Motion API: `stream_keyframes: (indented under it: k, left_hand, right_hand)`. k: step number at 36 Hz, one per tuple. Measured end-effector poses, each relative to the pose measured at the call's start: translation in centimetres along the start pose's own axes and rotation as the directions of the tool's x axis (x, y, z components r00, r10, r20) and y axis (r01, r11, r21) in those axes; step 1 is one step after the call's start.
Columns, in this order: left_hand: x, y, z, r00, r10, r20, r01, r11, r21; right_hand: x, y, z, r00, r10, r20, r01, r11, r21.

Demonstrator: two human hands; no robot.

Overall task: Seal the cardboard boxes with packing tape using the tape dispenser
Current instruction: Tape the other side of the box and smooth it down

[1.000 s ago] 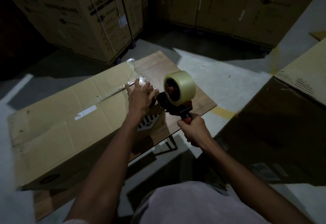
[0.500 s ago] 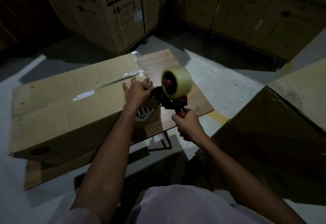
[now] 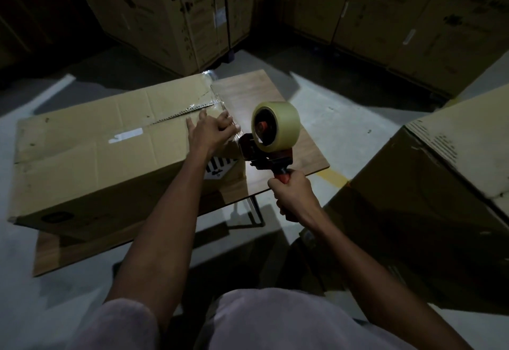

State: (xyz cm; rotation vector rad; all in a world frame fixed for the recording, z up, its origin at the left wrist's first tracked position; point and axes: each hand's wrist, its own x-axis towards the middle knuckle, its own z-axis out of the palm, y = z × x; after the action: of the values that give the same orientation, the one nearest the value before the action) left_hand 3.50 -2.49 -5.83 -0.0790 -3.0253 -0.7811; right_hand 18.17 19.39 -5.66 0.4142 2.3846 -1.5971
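- Head view: I see the cardboard box (image 3: 110, 156) lying flat on a low wood-grain table (image 3: 275, 96); its black-striped label (image 3: 219, 167) is unreadable.
- My left hand (image 3: 212, 132) presses straight fingers on the glossy tape at the box's right end.
- My right hand (image 3: 293, 194) grips the red tape dispenser (image 3: 271, 141) just beside that end.
- Tall cartons (image 3: 170, 10) behind read "WASHING MACHINE"; a brown carton (image 3: 429, 184) stands right.

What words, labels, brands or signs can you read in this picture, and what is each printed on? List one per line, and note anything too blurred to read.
"WASHING MACHINE", partly blurred: on the tall stacked carton behind the table.
Black-striped label on the cardboard box: symbols only, no readable words.
White strip on the box top: blank.
Print on the other cartons: too dark and blurred.
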Motion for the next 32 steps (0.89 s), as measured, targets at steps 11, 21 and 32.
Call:
stream_keyframes:
  k: [11, 21, 32]
  left_hand:
    - [0.0, -0.1, -0.3, 1.000, 0.007, 0.011, -0.007, 1.000, -0.021]
    - [1.0, -0.6, -0.7, 0.996, 0.014, 0.085, -0.014, 1.000, -0.002]
    - [1.9, -2.0, -1.6, 0.980, 0.123, 0.156, -0.122, 0.992, -0.017]
  right_hand:
    - [-0.7, 0.0, -0.6, 1.000, -0.011, 0.003, 0.011, 0.993, -0.118]
    - [0.0, -0.4, 0.9, 0.993, -0.110, -0.039, 0.088, 0.924, -0.372]
    - [1.4, -1.1, 1.4, 0.992, -0.122, -0.026, 0.102, 0.909, -0.403]
